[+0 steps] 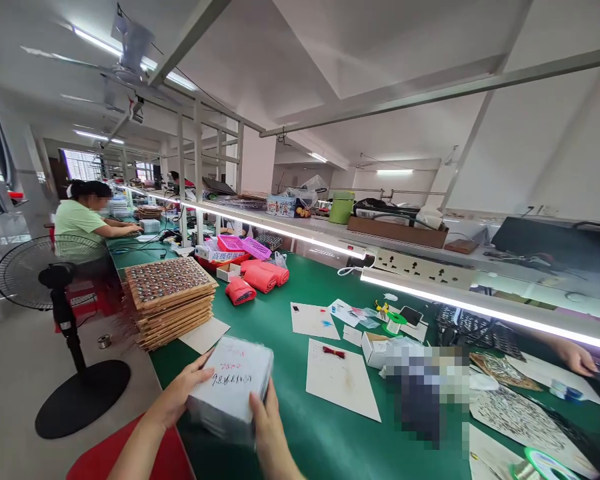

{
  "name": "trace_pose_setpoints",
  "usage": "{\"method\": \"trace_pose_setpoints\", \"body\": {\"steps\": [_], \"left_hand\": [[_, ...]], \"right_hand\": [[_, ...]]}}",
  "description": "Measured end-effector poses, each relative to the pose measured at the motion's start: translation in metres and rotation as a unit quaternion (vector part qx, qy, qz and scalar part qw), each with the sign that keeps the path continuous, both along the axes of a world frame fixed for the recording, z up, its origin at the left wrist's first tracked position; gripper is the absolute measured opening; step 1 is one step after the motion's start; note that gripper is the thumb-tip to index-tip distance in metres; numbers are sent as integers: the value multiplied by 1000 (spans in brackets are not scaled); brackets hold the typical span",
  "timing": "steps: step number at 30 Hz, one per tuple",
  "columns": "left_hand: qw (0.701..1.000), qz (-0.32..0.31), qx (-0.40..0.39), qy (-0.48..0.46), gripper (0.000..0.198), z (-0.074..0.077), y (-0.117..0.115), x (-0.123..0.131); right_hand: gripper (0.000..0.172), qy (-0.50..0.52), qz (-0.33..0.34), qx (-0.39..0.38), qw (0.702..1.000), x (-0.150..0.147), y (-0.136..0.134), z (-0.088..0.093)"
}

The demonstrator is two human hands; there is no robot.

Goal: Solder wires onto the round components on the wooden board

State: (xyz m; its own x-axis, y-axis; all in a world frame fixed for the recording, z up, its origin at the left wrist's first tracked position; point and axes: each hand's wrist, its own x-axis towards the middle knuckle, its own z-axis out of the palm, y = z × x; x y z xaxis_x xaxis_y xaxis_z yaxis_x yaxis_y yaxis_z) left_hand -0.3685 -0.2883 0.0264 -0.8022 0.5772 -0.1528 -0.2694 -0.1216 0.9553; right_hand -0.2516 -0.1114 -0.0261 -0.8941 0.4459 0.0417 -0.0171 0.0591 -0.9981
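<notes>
Both my hands grip a white plastic-wrapped packet [230,387] with handwritten dark and red marks on top, held just above the near edge of the green workbench [280,333]. My left hand [183,390] presses its left side, with the fingers spread over the corner. My right hand [269,423] holds the near right side, thumb on top. A sheet of white paper [340,380] with a small red item on it lies to the right of my hands. A pixelated patch [425,393] hides whatever stands beyond it.
A stack of wooden trays [167,300] studded with small round parts sits at the bench's left edge. Red pouches [260,275] and pink baskets [243,248] lie farther on. A co-worker's hand [577,357] reaches in at right. Another person [83,223] sits at the bench beyond a standing fan [45,273].
</notes>
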Motion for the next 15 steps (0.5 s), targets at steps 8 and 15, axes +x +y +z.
{"method": "trace_pose_setpoints", "body": {"steps": [8, 15], "left_hand": [[988, -144, 11, -53, 84, 2, 5, -18], [991, -127, 9, -44, 82, 1, 1, -14]], "right_hand": [[61, 13, -126, 86, 988, 54, 59, 21], [28, 6, -30, 120, 992, -29, 67, 53]]}}
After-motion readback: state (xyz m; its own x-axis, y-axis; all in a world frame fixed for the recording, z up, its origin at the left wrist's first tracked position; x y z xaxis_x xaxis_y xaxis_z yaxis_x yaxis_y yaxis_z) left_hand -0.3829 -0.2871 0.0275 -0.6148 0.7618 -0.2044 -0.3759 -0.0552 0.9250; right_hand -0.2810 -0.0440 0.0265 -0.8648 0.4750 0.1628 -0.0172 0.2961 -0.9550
